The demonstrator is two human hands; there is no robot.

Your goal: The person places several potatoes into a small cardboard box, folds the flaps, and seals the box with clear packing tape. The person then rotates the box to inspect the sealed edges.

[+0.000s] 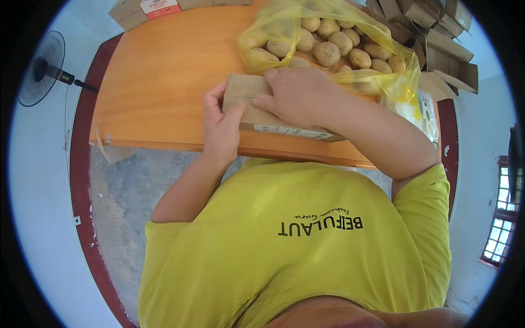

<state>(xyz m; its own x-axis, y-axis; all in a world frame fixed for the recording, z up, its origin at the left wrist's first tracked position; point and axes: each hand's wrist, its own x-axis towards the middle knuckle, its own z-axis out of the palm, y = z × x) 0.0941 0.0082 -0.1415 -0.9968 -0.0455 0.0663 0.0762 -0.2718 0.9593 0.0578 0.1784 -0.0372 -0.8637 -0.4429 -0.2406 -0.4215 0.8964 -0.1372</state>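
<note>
A closed brown cardboard box [246, 88] lies near the front edge of the wooden table, with a printed label on its near side. My left hand [223, 125] grips the box's left end, thumb on the top near corner and fingers around the far side. Across the box's top rests my right hand [297, 96], its fingers bent at the far edge and its thumb on the top; whether it grips anything cannot be told. Just beyond the box, an open yellow plastic bag [268, 26] holds several potatoes [327, 53].
Open cardboard boxes [449, 57] pile up at the far right. More boxes [129, 14] stand at the table's [164, 74] far left edge, one with a red and white label. Clear plastic packaging [426, 115] lies by my right forearm. A fan [41, 69] is at the left.
</note>
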